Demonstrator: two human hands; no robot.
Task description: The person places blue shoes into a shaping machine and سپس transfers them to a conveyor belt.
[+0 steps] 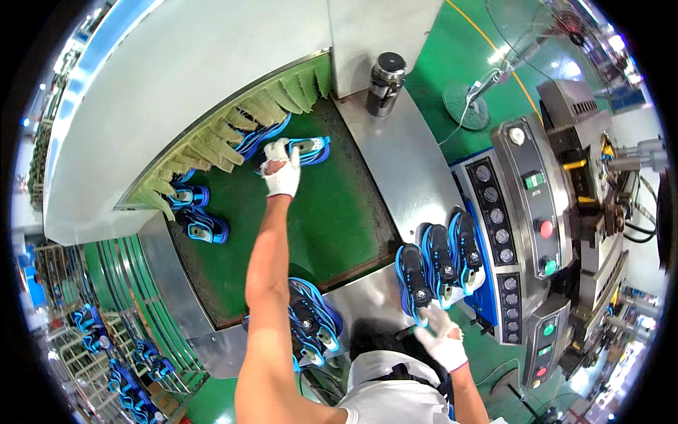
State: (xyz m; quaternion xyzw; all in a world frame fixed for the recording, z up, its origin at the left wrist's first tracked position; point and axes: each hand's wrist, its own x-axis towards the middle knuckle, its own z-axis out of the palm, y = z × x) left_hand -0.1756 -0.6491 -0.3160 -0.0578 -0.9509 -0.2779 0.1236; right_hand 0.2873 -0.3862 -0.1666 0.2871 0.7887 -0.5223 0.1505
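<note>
My left hand [281, 169], in a white glove with bare fingertips, reaches far over the green conveyor belt [318, 219]. Its fingers curl onto the near end of a blue and black sports shoe [311, 150] lying on the belt. Beyond it, another blue shoe [265, 134] sits partly under the green flap curtain [282, 102]. My right hand [441, 340], gloved likewise, hangs low with fingers apart, close to the toe of a black and blue shoe [411, 275]. That shoe stands in a row with two more shoes [439, 258] on the metal ledge.
More shoes [205, 226] lie at the belt's left side, and several shoes [311, 321] sit by my left forearm. A steel flask [386, 85] stands on the metal frame. Control panels with gauges and buttons [526, 205] rise at right; a wire rack [134, 283] stands left.
</note>
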